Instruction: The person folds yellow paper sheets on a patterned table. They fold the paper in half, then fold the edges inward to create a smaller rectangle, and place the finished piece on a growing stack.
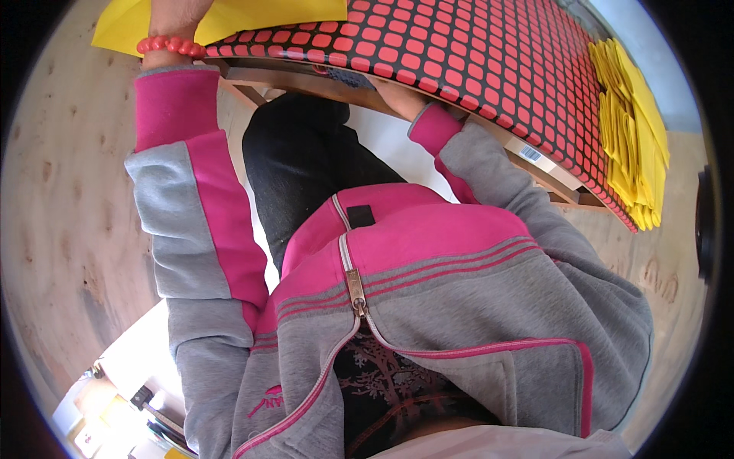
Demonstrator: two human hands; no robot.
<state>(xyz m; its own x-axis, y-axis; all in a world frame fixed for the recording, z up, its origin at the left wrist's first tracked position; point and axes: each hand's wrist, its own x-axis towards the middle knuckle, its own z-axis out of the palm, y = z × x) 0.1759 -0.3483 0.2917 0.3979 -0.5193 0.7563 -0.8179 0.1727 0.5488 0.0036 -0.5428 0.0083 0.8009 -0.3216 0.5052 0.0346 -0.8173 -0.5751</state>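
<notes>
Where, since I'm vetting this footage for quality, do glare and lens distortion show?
In the head view, glare washes out the lower left; in the head view, the red-and-black tabletop edge bows, likely from the fisheye, and black rings the image; in the head view, the zip pull looks fairly sharp.

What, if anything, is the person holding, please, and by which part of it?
That cannot be told: the left hand is cut off by the top edge, over the yellow sheet, and the right hand reaches under the table, its fingers hidden.
</notes>
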